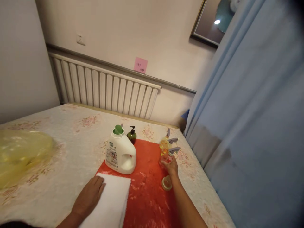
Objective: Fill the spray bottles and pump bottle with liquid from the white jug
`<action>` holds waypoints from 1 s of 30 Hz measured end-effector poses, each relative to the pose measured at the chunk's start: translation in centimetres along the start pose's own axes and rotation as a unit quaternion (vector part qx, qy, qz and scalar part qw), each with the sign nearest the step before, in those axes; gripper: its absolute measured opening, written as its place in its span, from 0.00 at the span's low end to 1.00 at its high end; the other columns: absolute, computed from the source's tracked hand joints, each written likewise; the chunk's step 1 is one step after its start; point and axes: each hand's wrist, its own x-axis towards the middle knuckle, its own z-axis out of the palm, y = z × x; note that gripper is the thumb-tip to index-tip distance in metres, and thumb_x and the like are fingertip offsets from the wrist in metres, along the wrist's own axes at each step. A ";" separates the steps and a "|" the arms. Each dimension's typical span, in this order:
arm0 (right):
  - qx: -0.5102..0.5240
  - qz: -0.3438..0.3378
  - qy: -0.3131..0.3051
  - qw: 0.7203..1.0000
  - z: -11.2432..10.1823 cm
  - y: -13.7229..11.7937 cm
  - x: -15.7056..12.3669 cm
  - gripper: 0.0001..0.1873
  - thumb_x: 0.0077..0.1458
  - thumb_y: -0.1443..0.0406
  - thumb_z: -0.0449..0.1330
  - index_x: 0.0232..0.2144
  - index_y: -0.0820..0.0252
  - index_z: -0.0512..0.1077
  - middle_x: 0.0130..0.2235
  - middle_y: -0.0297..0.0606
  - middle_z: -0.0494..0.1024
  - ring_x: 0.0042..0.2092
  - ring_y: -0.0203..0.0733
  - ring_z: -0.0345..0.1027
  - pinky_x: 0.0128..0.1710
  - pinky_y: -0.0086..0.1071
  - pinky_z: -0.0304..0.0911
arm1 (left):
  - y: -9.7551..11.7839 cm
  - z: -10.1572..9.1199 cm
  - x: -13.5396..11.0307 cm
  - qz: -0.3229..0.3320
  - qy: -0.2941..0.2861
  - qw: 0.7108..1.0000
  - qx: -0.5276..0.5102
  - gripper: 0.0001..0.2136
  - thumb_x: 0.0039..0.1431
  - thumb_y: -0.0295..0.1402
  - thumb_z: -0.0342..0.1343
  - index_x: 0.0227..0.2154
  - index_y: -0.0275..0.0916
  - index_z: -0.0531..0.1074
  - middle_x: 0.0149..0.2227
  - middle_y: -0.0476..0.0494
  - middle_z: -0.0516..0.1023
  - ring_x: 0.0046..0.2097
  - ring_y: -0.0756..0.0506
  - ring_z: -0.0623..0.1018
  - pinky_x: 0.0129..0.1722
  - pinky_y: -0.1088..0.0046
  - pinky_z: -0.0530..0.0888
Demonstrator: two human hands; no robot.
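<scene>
My right hand [171,167] is closed around a clear, reddish-looking spray bottle [163,161] with a grey trigger top. It stands at the right edge of a red plastic sheet [148,190]. Two more bottles with grey tops, one of them yellow [163,142], stand just behind it. A round, pale gold lid or jar [166,183] sits by my right wrist. My left hand [93,190] lies flat, fingers together, on the left edge of a white folded stack, towel or paper [111,198]; its fingertips are partly hard to see.
A white detergent jug [121,155] with a green cap stands behind the white stack. Beside it is a dark green pump bottle [131,136]. A yellow translucent plastic bag [23,155] lies at left on the flowered cover [78,142]. A blue curtain [256,110] hangs at right.
</scene>
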 end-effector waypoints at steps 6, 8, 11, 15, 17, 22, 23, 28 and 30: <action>-0.067 0.051 0.005 0.996 0.4 0.0 0.2 0.24 0.36 0.55 0.67 0.36 0.59 0.71 0.36 0.45 0.81 0.38 0.54 0.77 0.37 0.39 0.68 | 0.2 -0.2 0.0 -0.009 -0.007 1.000 -0.013 0.13 0.67 0.40 0.45 0.36 0.41 0.72 0.39 0.42 0.75 0.43 0.40 0.74 0.47 0.59 0.71; -0.080 0.059 0.002 0.995 0.3 0.0 0.2 0.23 0.38 0.54 0.66 0.37 0.59 0.72 0.36 0.46 0.81 0.38 0.53 0.77 0.37 0.38 0.68 | 0.1 -0.1 0.0 -0.006 -0.002 1.000 -0.015 0.13 0.67 0.40 0.45 0.35 0.41 0.72 0.39 0.42 0.75 0.43 0.39 0.74 0.47 0.59 0.71; -0.096 0.073 0.002 0.993 -0.1 0.0 0.5 0.25 0.38 0.53 0.65 0.39 0.60 0.72 0.36 0.47 0.82 0.39 0.54 0.77 0.38 0.39 0.68 | 0.1 0.0 -0.1 -0.006 0.004 1.000 -0.016 0.13 0.67 0.41 0.45 0.35 0.41 0.72 0.39 0.42 0.75 0.43 0.40 0.74 0.47 0.60 0.71; -0.112 0.091 0.009 0.989 -1.2 0.2 1.2 0.28 0.37 0.54 0.65 0.41 0.62 0.72 0.38 0.49 0.82 0.40 0.56 0.77 0.39 0.41 0.67 | 0.1 0.1 -0.1 -0.014 0.004 1.000 -0.014 0.13 0.66 0.41 0.45 0.33 0.42 0.71 0.38 0.43 0.75 0.43 0.40 0.75 0.47 0.61 0.71; -0.118 0.092 0.014 0.989 -2.3 0.2 1.6 0.28 0.37 0.54 0.65 0.41 0.63 0.72 0.39 0.51 0.81 0.41 0.58 0.76 0.40 0.43 0.67 | 0.2 0.1 -0.1 -0.012 0.005 1.000 -0.017 0.13 0.66 0.41 0.45 0.33 0.42 0.71 0.38 0.42 0.75 0.43 0.40 0.74 0.47 0.61 0.71; -0.113 0.061 0.026 0.991 -5.5 -1.5 1.9 0.29 0.41 0.53 0.63 0.44 0.63 0.71 0.43 0.54 0.80 0.45 0.57 0.75 0.43 0.43 0.65 | 0.3 -0.2 0.1 -0.008 -0.003 1.000 -0.020 0.13 0.66 0.40 0.45 0.33 0.41 0.71 0.37 0.42 0.74 0.42 0.40 0.74 0.46 0.60 0.70; -0.108 0.048 0.023 0.993 -5.9 -2.1 1.7 0.29 0.40 0.53 0.63 0.44 0.63 0.71 0.44 0.53 0.80 0.45 0.57 0.74 0.44 0.42 0.65 | 0.4 -0.3 0.1 -0.006 -0.007 1.000 -0.019 0.13 0.67 0.39 0.45 0.33 0.41 0.71 0.37 0.42 0.74 0.42 0.40 0.73 0.46 0.60 0.70; -0.068 -0.033 -0.042 0.996 -6.1 -5.3 -2.8 0.27 0.38 0.55 0.66 0.43 0.58 0.73 0.40 0.42 0.81 0.40 0.50 0.75 0.41 0.36 0.66 | 0.5 -0.3 0.1 0.000 -0.011 1.000 -0.026 0.12 0.66 0.38 0.45 0.32 0.40 0.70 0.38 0.42 0.73 0.43 0.40 0.72 0.48 0.60 0.69; -0.045 -0.056 -0.082 0.994 -5.5 -6.2 -5.9 0.27 0.36 0.57 0.67 0.42 0.57 0.73 0.37 0.38 0.81 0.36 0.47 0.75 0.37 0.35 0.68 | 0.4 -0.2 0.0 0.000 -0.015 1.000 -0.028 0.12 0.66 0.37 0.44 0.33 0.40 0.70 0.38 0.41 0.73 0.43 0.40 0.72 0.48 0.60 0.69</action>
